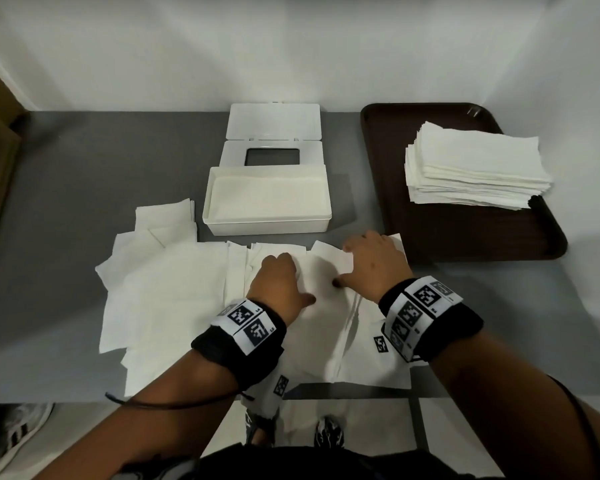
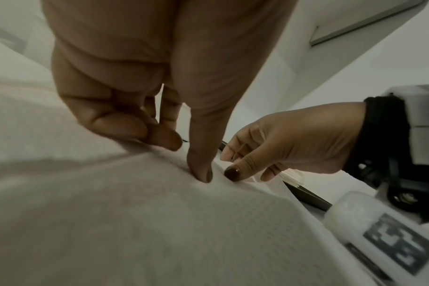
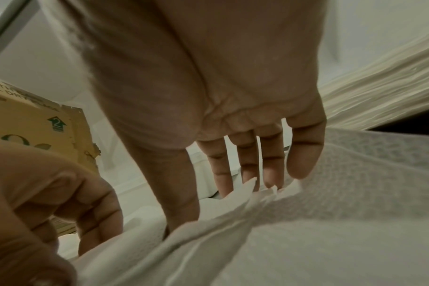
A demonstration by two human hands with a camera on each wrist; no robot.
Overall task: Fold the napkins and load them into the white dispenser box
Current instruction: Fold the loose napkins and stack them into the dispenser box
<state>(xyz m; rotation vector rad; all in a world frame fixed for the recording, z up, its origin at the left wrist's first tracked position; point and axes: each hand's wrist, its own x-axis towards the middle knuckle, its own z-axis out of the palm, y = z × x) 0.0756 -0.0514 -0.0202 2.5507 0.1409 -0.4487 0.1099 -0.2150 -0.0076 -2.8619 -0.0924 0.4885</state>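
The fingers of the right hand are nearly straight and reach over the far edge of the napkin, with the thumb pressed on top of the paper, so this hand pinches the folded flap; the left hand lies just beside it, its fingers curled down with the tips and the thumb on the same napkin — it seems to press the sheet, but whether it truly pinches it I cannot tell. The napkin lies directly under both hands, its long axis running toward and away from the person, and the crease looks to go between the two thumbs; both hands are equally near. The paper is thin, soft and embossed, with a slightly ragged edge, so it will probably wrinkle easily. Around it more loose napkins are spread on the grey tabletop; just beyond the hands stands the white dispenser box, rectangular and of smooth plastic, its lid open backward, with what looks like napkins already inside; to the right, a dark tray carries a neat stack of napkins — well apart from the fingers.
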